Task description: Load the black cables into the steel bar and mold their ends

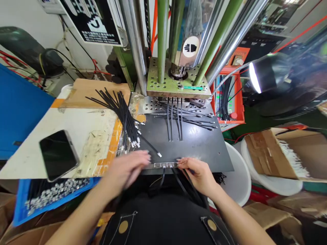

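The small metal strip lies at the front edge of the dark plate, between the two hands; black leads hang down from its slots toward the person's lap. The right hand is at the right end of this strip, thumb and fingertips pinching a black cable; the left hand is near the left end, its fingers extended, but it is blurred, so I cannot tell if they press together on something. Beyond the left hand lies a bundle of black cables, with white connectors toward the person; one loose cable points to the strip. Farther back, four cables lie side by side, their far ends under the green press block; a green wrench rests on this block; at far left is a phone.
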`<state>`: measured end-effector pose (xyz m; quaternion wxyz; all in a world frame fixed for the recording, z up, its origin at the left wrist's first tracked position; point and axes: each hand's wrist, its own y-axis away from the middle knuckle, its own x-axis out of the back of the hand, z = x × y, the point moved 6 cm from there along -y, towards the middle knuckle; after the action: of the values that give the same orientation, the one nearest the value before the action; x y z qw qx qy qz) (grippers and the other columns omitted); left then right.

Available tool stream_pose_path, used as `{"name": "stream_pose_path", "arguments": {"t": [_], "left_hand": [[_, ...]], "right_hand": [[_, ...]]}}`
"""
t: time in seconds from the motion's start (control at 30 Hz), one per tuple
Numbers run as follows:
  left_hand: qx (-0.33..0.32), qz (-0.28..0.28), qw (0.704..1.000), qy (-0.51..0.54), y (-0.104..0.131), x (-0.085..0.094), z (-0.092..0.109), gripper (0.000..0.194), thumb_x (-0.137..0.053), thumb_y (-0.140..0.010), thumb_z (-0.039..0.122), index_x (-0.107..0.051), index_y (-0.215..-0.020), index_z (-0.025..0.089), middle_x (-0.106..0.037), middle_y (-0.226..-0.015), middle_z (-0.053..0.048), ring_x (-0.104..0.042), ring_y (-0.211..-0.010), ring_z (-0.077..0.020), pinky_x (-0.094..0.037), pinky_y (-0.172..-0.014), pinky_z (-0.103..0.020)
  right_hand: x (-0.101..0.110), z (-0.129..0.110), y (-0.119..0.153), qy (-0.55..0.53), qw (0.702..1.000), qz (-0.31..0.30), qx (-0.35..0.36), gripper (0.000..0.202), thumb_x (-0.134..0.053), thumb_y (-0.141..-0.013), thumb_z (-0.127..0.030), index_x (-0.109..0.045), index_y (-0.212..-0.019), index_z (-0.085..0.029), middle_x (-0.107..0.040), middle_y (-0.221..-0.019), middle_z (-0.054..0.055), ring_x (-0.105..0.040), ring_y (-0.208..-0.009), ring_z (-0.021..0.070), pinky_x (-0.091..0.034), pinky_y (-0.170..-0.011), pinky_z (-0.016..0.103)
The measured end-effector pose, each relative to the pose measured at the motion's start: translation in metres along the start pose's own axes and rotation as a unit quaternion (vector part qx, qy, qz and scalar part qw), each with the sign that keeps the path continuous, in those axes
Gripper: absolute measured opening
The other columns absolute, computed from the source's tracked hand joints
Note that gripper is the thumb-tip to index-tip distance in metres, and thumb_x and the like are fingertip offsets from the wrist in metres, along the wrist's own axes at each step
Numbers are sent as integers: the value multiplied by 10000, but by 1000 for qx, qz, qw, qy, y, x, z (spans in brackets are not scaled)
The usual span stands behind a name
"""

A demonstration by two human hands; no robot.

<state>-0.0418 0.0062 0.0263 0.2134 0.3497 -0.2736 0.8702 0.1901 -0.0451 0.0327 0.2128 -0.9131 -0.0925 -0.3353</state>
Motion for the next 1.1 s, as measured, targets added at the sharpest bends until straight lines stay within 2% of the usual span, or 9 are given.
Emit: {"name": "stream_pose_path", "arguments": {"t": [0.13, 0.3, 0.4, 0.6, 0.7, 0.83, 0.9, 0.97, 1.1], "left_hand": [[-38, -61, 997, 34, -4, -45, 19, 152, -478, -890, 129, -581, -825, 219, -696, -814, 51, -675, -801, -99, -463, -1030, -358], [-10, -121, 992, -30, -6, -45, 24, 147, -430, -890, 129, -529, -835, 223, -639, -758, 43, -607, -693, -99, -452, -1005, -336], [-15, -141, 987, -78, -11, -44, 33, 159, -415, -899, 135, -544, -858, 220, -640, -750, 26, -605, -692, -120, -460, -979, -333], [-14, -91, 989, -119, -20, -55, 41, 216, -410, -886, 73, -581, -859, 202, -680, -769, -1, -648, -732, -157, -488, -927, -346], [-15, -71, 993, -97, -10, -49, 28, 208, -431, -916, 110, -604, -978, 207, -714, -921, -11, -665, -871, -152, -468, -971, -321], [51, 16, 987, -149, 0, -9, -9, 235, -445, -935, 179, -614, -1096, 210, -678, -1136, -57, -606, -1090, -200, -448, -1001, -370], [155, 60, 961, -222, -7, 14, -34, 243, -481, -927, 276, -616, -1104, 179, -652, -1146, -110, -590, -1087, -261, -462, -958, -422], [258, 73, 917, -296, -19, 28, -53, 432, -536, -884, 435, -574, -1182, 124, -612, -1147, -176, -580, -1062, -332, -474, -891, -463], [349, 26, 874, -336, -41, 28, -73, 755, -557, -818, 569, -411, -1331, 35, -577, -1125, -232, -624, -935, -359, -499, -756, -434]], "right_hand": [[-18, 9, 4, 41, 999, -1, 17, 201, -441, -911, -88, -607, -879, -197, -700, -901, 65, -671, -910, 161, -562, -802, 295], [-24, -4, 8, 169, 981, -82, 56, 285, -373, -909, -55, -625, -888, -186, -663, -901, 85, -608, -930, 195, -516, -826, 330], [-24, 5, 5, 201, 975, -88, 32, 240, -425, -924, -130, -624, -1054, -167, -628, -943, 103, -562, -931, 222, -489, -837, 373], [-6, 34, -4, 242, 968, -61, 23, 204, -471, -945, -230, -656, -969, -149, -611, -865, 98, -516, -807, 220, -453, -755, 374], [3, 38, -19, 191, 968, -164, 18, 180, -500, -934, -223, -668, -972, -169, -626, -874, 80, -542, -804, 208, -466, -746, 343], [3, 29, -56, 103, 969, -224, -17, 186, -487, -938, -204, -673, -924, -205, -661, -852, 35, -604, -806, 167, -483, -756, 288], [-16, 22, -84, 105, 968, -226, -29, 157, -513, -918, -194, -670, -905, -203, -666, -854, 32, -621, -812, 165, -485, -753, 277], [-45, 15, -116, 141, 963, -226, -26, 130, -556, -888, -186, -661, -965, -196, -664, -923, 47, -632, -858, 177, -485, -783, 282], [-94, 13, -182, 242, 951, -182, -69, 254, -531, -905, -245, -586, -1134, -148, -619, -1116, 118, -630, -981, 221, -487, -835, 312]]}}
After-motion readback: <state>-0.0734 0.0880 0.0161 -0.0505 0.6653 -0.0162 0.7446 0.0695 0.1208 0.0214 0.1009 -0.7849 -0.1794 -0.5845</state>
